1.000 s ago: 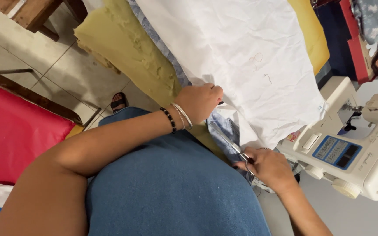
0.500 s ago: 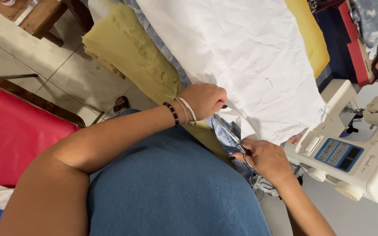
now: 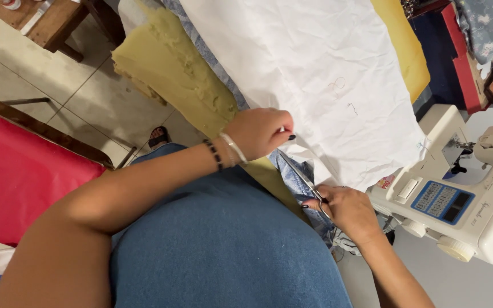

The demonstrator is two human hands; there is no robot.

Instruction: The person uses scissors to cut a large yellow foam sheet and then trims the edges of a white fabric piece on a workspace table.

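My left hand (image 3: 259,132) pinches the near edge of a large white sheet of paper or cloth (image 3: 315,74) spread over the table. My right hand (image 3: 346,210) grips a pair of scissors (image 3: 306,183) whose blades point up toward the white sheet's edge, close to the left hand. Under the white sheet lies blue patterned fabric (image 3: 295,171) and yellow foam padding (image 3: 172,74). Bracelets circle my left wrist. A blue garment covers my lap.
A white sewing machine (image 3: 457,194) stands at the right on the table. A red cushion on a wooden chair (image 3: 18,171) is at the left. A wooden table (image 3: 47,23) stands on the tiled floor top left. Dark blue and red fabrics (image 3: 446,51) are piled top right.
The view has shifted slightly. My left hand slid right along the white sheet's edge, and my right hand with the scissors stayed close beneath it.
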